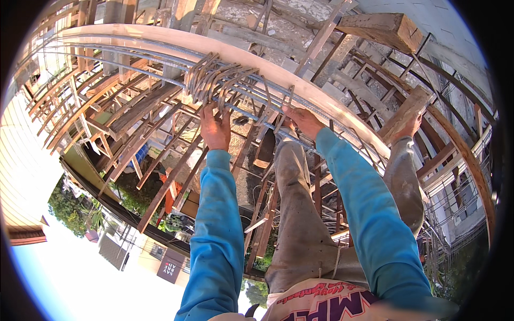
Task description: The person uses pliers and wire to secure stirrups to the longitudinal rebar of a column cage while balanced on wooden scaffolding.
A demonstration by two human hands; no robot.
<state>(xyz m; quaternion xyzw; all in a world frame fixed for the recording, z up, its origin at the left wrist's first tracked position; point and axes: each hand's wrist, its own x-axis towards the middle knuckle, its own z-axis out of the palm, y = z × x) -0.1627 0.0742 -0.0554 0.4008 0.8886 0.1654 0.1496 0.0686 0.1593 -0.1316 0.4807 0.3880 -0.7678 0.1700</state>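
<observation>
Several long steel reinforcing bars (pixel 155 57) run side by side across the upper middle. Bent steel stirrups (pixel 222 77) hang bunched around them, rusty brown and packed close together. My left hand (pixel 215 130) reaches up to the lower side of this bunch, its fingers curled on the stirrups; the fingertips are partly hidden. To the right, a single stirrup (pixel 289 96) stands apart from the bunch on the bars. The fingers of my right hand (pixel 304 121) are closed on it near its lower part.
A long pale wooden board (pixel 176 38) curves behind the bars. Below lies an open framework of wooden beams (pixel 144 112) with gaps between them. My bare foot (pixel 409 127) rests by a timber plank (pixel 404 115). A thick wood block (pixel 383 31) sits at the upper right.
</observation>
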